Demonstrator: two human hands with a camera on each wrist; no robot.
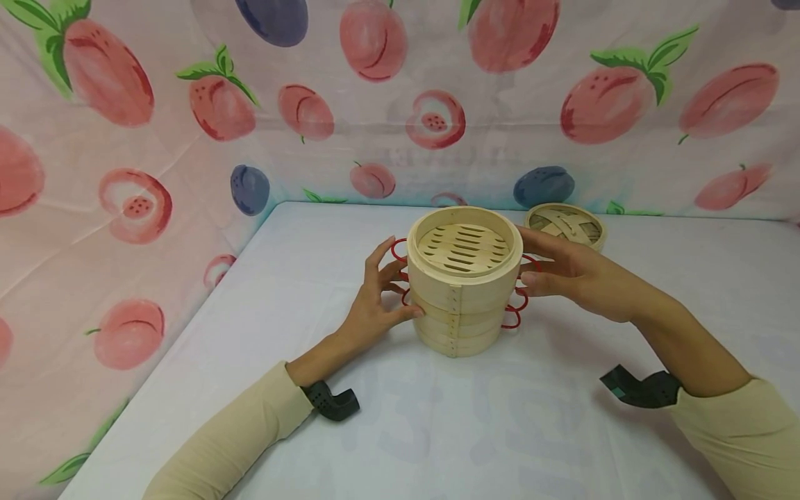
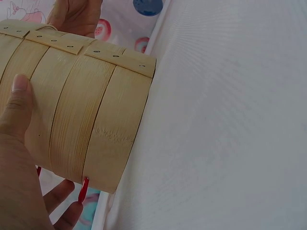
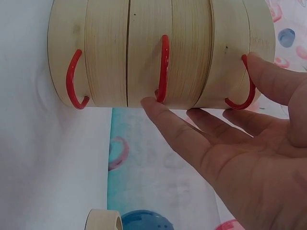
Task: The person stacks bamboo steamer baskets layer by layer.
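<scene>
A stack of round bamboo steamer baskets (image 1: 459, 298) stands upright on the white table, its slatted top basket uncovered. Red loop handles (image 3: 164, 69) stick out on both sides. My left hand (image 1: 381, 298) holds the stack's left side, thumb across the front wall and fingers around by the handles; in the left wrist view the thumb (image 2: 18, 103) lies flat on the bamboo. On the opposite side my right hand (image 1: 575, 274) grips the stack, thumb at the top handle and fingers reaching behind. The right wrist view shows one fingertip (image 3: 151, 101) at the middle handle.
A woven bamboo lid (image 1: 565, 226) lies at the back edge of the table, just behind my right hand. Fruit-printed cloth (image 1: 437, 160) hangs behind the table and along its left side. Dark straps (image 1: 644, 389) sit at both wrists.
</scene>
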